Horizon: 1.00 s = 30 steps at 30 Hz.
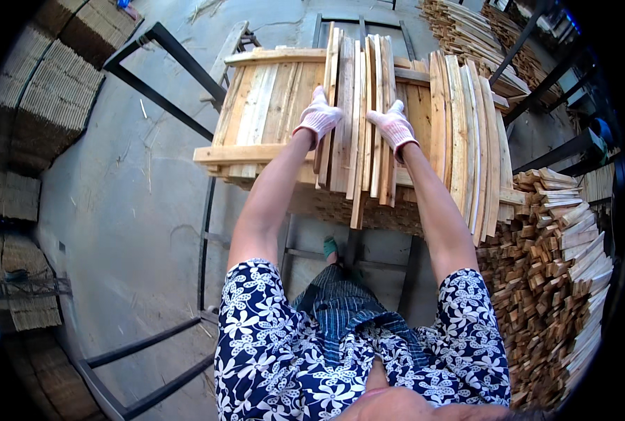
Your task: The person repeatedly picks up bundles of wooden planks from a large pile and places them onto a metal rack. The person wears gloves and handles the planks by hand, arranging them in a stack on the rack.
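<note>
A bunch of long wooden slats point(346, 130), set on edge, is squeezed between my two gloved hands over a stack of boards. My left hand point(319, 116), in a pale pink knit glove, presses on the bunch's left side. On its right side my right hand point(394, 126), gloved the same way, grips it. The fingertips of both hands are partly hidden. Beneath lies a wooden panel of boards point(269, 105) with a crosspiece point(238, 154) along its near edge. Farther right, more loose slats point(460, 133) rest on the stack, apart from my hands.
Dark metal frames stand under the stack and at the left, one bar point(168, 77) rising near the panel. A large heap of cut wood pieces point(537, 274) fills the right side. Bundled wood stacks point(49, 91) line the left. More slats point(470, 35) lie at the far right.
</note>
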### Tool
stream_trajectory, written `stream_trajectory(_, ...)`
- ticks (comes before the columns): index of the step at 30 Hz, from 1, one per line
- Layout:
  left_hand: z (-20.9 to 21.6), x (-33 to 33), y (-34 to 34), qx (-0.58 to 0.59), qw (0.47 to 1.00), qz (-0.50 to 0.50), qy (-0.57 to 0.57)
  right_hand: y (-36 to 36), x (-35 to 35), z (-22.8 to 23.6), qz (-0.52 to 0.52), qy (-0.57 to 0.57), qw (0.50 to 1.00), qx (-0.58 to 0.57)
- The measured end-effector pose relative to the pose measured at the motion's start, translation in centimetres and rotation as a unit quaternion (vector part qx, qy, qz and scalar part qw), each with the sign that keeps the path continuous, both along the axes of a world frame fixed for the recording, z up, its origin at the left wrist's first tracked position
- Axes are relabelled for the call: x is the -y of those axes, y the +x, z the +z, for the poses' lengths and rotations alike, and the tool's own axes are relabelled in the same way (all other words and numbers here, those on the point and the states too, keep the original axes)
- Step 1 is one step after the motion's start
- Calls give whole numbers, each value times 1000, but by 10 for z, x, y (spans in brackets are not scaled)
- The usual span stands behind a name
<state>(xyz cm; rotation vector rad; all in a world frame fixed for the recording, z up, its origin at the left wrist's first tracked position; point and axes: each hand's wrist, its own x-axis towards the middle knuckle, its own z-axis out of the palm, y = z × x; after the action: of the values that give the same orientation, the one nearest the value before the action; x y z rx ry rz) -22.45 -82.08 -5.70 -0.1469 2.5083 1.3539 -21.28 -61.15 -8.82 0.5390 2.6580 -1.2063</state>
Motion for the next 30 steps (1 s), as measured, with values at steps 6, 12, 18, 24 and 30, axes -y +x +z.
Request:
stream_trajectory(6,-7,105,-4,-58,977,-12,205,6,-44,-36,-7,-128,989,-76)
stream_trajectory(12,-50,244,-28,-21,991,12,-131,17,-26,-10,-18,42,997,-59)
stream_trajectory(18,-73,261,-33,148,952,54,263,44,-2,59,-49,281,956,-69)
stream_trajectory(24,-123,292,-47,74,969,52,232,18,177,89,133,54,979,-144)
stream_trajectory(30,-102,346,-72,128,983,25,132,-72,318,0,71,181,981,-22)
